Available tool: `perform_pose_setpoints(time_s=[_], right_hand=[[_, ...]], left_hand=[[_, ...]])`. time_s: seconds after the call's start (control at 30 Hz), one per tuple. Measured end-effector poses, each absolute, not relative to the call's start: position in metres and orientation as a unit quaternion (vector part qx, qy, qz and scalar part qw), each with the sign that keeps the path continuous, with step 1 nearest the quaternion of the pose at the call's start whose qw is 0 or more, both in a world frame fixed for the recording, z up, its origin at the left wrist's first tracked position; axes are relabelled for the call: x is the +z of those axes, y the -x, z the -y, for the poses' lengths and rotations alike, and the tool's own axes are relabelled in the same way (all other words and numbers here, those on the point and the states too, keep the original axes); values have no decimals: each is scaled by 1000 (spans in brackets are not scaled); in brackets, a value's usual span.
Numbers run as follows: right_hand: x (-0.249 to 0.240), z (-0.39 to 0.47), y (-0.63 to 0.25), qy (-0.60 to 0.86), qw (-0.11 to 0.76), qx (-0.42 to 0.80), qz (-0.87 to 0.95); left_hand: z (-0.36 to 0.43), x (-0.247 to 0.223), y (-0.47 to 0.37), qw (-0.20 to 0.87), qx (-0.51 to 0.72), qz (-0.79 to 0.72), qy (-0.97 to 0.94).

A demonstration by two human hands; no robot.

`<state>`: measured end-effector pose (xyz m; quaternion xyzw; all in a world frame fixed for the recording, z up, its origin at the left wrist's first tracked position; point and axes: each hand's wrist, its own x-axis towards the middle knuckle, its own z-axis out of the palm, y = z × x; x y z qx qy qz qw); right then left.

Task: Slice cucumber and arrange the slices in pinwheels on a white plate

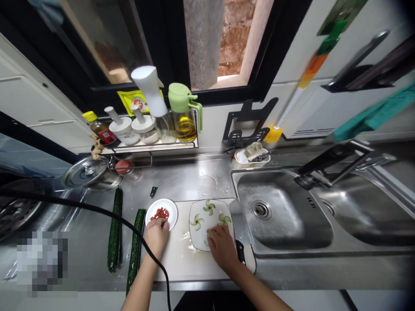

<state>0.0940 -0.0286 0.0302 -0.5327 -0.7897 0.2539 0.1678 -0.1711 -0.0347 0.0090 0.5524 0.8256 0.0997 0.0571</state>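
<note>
At the small dish (174, 213), my left hand (158, 231) bunches its fingers; my right hand (222, 247) curls, both grips unreadable. A careless drag could skew the cucumber slices (206, 209).

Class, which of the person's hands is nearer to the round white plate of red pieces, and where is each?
Left. The left hand is over the near edge of the round plate, at the red pieces; the right hand is off to its right, over the squarish plate.
</note>
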Motion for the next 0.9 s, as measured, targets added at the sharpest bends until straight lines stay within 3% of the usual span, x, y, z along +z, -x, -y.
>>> perform_pose_setpoints(time_s=[0.27, 0.53, 0.73, 0.9], right_hand=[[32, 30, -93, 528, 162, 262, 791], [39, 28, -100, 535, 170, 262, 785], [36, 28, -120, 564, 186, 243, 767], [30, 25, -141, 601, 166, 230, 747]], left_hand=[[31, 20, 168, 83, 91, -839, -529], [31, 42, 152, 195, 213, -852, -437], [19, 43, 88, 331, 315, -739, -495], [-2, 40, 29, 399, 291, -676, -547]])
